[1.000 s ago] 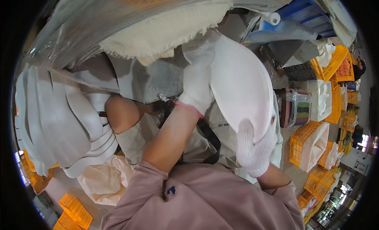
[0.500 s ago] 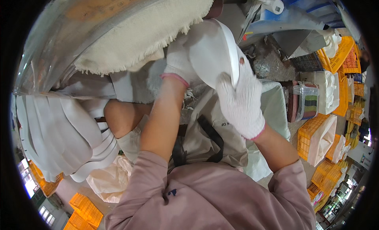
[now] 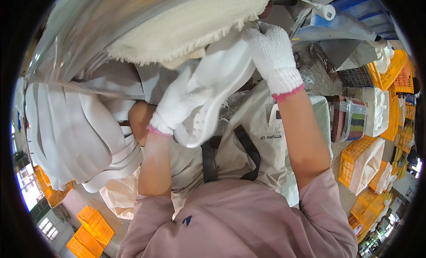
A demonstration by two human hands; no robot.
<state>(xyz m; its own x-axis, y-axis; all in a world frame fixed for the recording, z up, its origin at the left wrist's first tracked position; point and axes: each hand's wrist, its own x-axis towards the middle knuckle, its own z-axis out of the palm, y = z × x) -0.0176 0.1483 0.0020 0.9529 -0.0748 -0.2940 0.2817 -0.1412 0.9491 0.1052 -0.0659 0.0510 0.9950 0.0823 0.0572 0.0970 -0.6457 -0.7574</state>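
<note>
A long, white, curved piece (image 3: 227, 65), with a raised rim and small holes near its lower end, is being held aslant between the left hand (image 3: 178, 100) and the right hand (image 3: 273, 50).

There are two white gloves (image 3: 271, 49) (image 3: 179, 100), one held white piece (image 3: 227, 63) and one fringed cloth (image 3: 191, 32)
</note>
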